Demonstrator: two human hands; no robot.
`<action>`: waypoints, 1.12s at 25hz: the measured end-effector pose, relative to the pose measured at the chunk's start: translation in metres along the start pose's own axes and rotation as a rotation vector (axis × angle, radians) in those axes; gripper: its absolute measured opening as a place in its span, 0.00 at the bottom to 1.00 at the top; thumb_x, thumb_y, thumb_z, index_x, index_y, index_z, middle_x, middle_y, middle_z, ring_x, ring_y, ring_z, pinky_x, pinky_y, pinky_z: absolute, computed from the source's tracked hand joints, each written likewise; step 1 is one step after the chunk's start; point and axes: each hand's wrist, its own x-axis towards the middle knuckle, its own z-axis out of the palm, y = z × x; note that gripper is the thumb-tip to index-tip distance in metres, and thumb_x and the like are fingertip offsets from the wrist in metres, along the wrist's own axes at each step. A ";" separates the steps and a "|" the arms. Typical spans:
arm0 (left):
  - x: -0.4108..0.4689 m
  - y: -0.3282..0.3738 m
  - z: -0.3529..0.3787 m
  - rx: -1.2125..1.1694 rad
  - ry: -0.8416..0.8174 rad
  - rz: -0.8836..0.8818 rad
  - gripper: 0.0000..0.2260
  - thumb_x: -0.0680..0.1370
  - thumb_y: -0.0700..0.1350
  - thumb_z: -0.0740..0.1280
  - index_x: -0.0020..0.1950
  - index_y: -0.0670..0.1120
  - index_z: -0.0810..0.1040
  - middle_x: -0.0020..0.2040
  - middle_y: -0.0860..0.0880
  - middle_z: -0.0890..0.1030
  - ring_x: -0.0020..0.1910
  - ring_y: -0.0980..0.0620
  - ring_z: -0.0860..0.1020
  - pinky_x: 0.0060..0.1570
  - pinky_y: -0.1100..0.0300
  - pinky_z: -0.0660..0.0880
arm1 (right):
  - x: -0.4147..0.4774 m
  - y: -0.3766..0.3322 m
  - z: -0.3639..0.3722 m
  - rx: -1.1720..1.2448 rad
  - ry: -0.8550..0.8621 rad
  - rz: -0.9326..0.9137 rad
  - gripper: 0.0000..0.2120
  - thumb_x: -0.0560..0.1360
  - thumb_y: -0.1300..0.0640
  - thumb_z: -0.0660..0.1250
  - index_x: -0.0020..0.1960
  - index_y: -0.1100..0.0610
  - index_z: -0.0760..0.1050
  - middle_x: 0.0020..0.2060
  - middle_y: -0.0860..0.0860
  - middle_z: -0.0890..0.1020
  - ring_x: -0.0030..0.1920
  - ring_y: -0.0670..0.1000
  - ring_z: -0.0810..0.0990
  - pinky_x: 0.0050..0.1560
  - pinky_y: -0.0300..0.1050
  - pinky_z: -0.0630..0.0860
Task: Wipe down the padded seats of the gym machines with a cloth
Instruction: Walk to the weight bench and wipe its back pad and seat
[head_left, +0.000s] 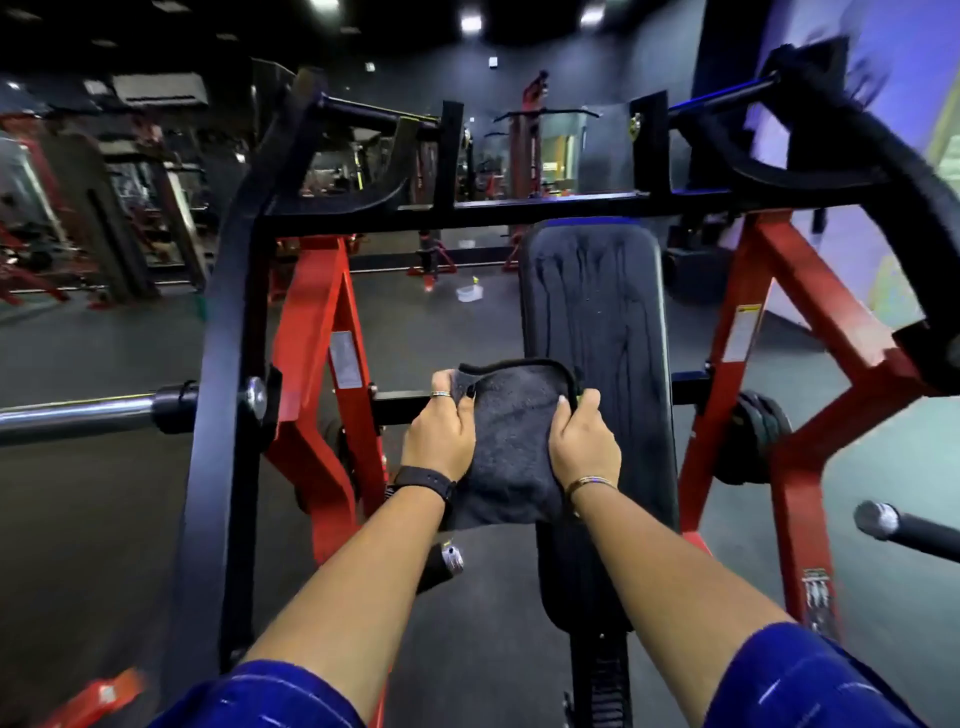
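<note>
Head view: dark grey microfibre cloth (511, 441) stretched between both hands over the near left edge of the black padded bench pad (592, 322), partly overhanging the pad's side. Left hand (441, 426), ring on a finger and black watch at the wrist, closed around the cloth's left edge; right hand (584, 441), thin bracelet at the wrist, pinching the right edge with thumb on top. Red-and-black machine frame (311, 312) on either side, chrome weight sleeve (72, 415) off to the left.
</note>
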 end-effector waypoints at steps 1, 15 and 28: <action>0.003 -0.004 0.003 -0.034 -0.002 -0.017 0.12 0.81 0.45 0.55 0.64 0.44 0.64 0.48 0.37 0.81 0.47 0.34 0.78 0.41 0.50 0.70 | 0.001 0.000 0.000 -0.016 0.012 0.008 0.16 0.81 0.48 0.51 0.58 0.60 0.62 0.52 0.59 0.80 0.46 0.64 0.79 0.37 0.50 0.67; 0.053 0.003 0.068 -0.209 -0.110 0.010 0.11 0.81 0.47 0.54 0.61 0.44 0.64 0.45 0.39 0.80 0.44 0.36 0.78 0.37 0.53 0.69 | 0.050 0.033 -0.003 -0.122 0.150 0.106 0.16 0.80 0.48 0.52 0.58 0.60 0.63 0.52 0.60 0.80 0.49 0.65 0.79 0.42 0.53 0.70; 0.134 0.011 0.138 -0.224 -0.081 -0.023 0.12 0.81 0.46 0.54 0.63 0.44 0.64 0.45 0.39 0.79 0.44 0.36 0.77 0.36 0.54 0.67 | 0.147 0.063 0.019 -0.122 0.171 0.080 0.14 0.80 0.47 0.54 0.53 0.58 0.62 0.46 0.59 0.80 0.45 0.64 0.80 0.39 0.52 0.68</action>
